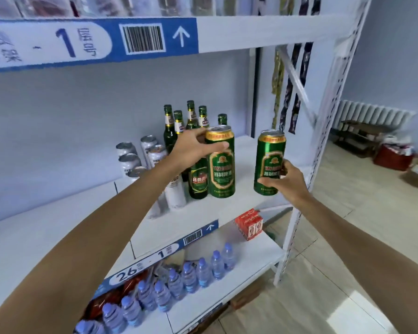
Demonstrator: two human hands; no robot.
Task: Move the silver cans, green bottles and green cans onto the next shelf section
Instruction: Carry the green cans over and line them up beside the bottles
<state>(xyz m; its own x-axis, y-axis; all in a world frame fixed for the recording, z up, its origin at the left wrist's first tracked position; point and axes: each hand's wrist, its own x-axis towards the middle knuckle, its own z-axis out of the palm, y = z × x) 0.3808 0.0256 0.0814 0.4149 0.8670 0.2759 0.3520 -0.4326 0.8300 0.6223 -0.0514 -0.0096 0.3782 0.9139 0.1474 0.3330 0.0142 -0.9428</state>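
My left hand (193, 148) grips a tall green can (221, 169) near its gold top, over the white shelf (215, 208). My right hand (285, 182) holds a second green can (270, 162) from below, to the right of the first and apart from it. Behind them stand several green bottles (191, 116), one more (198, 182) right beside the left can. Several silver cans (130, 157) cluster to the left of the bottles, partly hidden by my left forearm.
A white upright post (323, 131) bounds the shelf on the right. Below are red cartons (249, 225) and a row of water bottles (191, 276). A blue label strip (89, 42) runs overhead. A radiator (372, 116) and red box (391, 156) stand across the tiled floor.
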